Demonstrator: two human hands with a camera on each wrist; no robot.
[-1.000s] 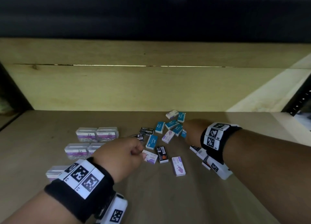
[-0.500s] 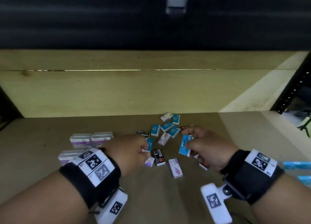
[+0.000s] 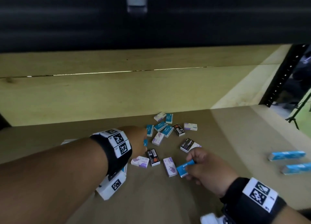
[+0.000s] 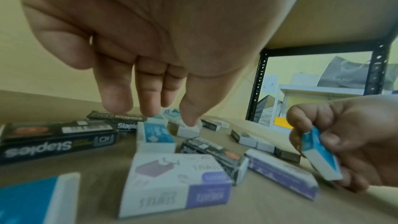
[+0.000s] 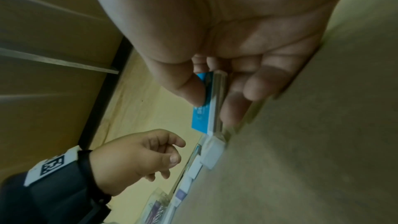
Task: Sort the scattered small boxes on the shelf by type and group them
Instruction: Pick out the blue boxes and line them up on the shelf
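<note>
Small blue, purple-white and black staple boxes lie scattered mid-shelf, among them a black box [image 3: 152, 157] and a purple-white one [image 3: 170, 166]. My right hand [image 3: 191, 165] pinches a blue box [image 3: 184, 168] between thumb and fingers, just above the shelf at the pile's near right; the right wrist view shows that blue box [image 5: 205, 105] edge-on. My left hand [image 3: 143, 139] hovers over the pile's left side, fingers [image 4: 148, 94] pointing down and holding nothing. Below them sits another blue box [image 4: 156, 135].
Two blue boxes [image 3: 287, 155] lie side by side at the shelf's right. A clear case [image 3: 67, 141] peeks from behind my left forearm. A wooden back board [image 3: 117, 96] closes the rear; a black upright [image 3: 284, 76] stands at the right.
My right hand has picked up a blue box and drawn it back toward the near right. My left hand has uncurled from a fist and reached forward over the pile.
</note>
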